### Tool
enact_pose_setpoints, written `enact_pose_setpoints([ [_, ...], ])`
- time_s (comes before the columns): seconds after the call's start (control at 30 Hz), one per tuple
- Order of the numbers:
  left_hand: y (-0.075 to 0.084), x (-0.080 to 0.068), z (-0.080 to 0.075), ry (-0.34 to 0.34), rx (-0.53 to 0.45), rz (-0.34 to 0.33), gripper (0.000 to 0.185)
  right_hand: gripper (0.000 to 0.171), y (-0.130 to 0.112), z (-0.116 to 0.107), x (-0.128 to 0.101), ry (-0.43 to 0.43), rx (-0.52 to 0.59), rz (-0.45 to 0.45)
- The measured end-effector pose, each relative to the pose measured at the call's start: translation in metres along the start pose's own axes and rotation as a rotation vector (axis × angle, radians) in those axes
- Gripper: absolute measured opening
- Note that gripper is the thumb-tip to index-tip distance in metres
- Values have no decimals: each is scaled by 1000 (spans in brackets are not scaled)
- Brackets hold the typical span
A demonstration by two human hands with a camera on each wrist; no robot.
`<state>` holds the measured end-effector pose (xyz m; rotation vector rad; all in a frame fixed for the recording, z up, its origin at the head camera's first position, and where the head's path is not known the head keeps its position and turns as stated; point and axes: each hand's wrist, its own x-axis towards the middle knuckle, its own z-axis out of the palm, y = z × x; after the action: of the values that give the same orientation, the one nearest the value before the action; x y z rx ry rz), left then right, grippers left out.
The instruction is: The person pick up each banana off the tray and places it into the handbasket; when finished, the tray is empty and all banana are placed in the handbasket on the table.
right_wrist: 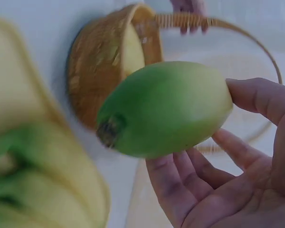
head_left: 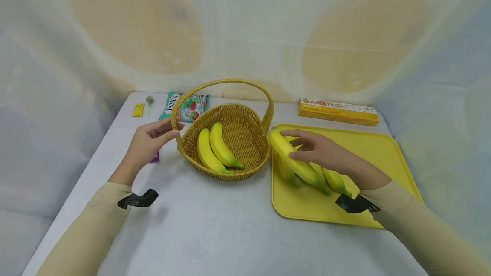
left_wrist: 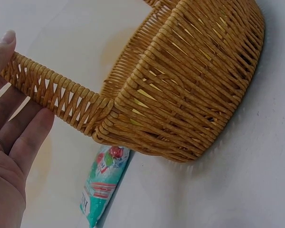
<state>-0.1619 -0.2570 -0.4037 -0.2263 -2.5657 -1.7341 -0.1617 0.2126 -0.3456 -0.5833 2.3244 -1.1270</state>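
Observation:
A wicker basket [head_left: 246, 137] stands in the middle of the table with two bananas [head_left: 221, 143] inside. My left hand [head_left: 147, 143] holds the left side of its tall handle [left_wrist: 57, 92], thumb on one face and fingers behind. My right hand [head_left: 324, 152] grips a banana [head_left: 301, 168] between thumb and fingers, just right of the basket. In the right wrist view the green stem end of that banana [right_wrist: 161, 111] faces the camera. Below it, more bananas [head_left: 336, 180] lie on the yellow tray [head_left: 370, 150], partly hidden by the held one.
Behind the basket lies a green FOX'S candy bag [head_left: 191, 107]. A yellow wrapped candy [head_left: 138, 109] and a lollipop [head_left: 149, 100] are at the back left. A purple packet [head_left: 155, 157] shows beside my left hand. Behind the tray is a pasta box [head_left: 337, 112].

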Motion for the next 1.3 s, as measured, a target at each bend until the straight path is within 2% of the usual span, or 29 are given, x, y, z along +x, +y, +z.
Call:
enact_pose_setpoints([
  [0.17, 0, -1, -1, 4, 0, -1, 49, 59, -31, 14, 44, -108, 98, 14],
  [0.3, 0, -1, -1, -1, 0, 2, 49, 59, -46, 25, 83, -133, 108, 49],
  [0.43, 0, -2, 0, -4, -5, 4, 48, 59, -50, 34, 118, -134, 108, 77],
  [0.6, 1, -2, 1, -6, -10, -6, 46, 60, -44, 42, 150, -148, 70, 107],
  [0.83, 2, 0, 2, -8, 0, -18, 46, 65, -35, 55, 177, -139, -41, 145],
  [0.9, 1, 1, 2, -9, -2, -11, 47, 68, -34, 60, 182, -153, -35, 168],
  [1.17, 0, 1, 1, -4, 1, 18, 45, 77, -32, 74, 189, -167, -138, 220],
  [1.3, 0, 1, 0, -1, 0, 14, 45, 78, -33, 73, 187, -161, -155, 189],
])
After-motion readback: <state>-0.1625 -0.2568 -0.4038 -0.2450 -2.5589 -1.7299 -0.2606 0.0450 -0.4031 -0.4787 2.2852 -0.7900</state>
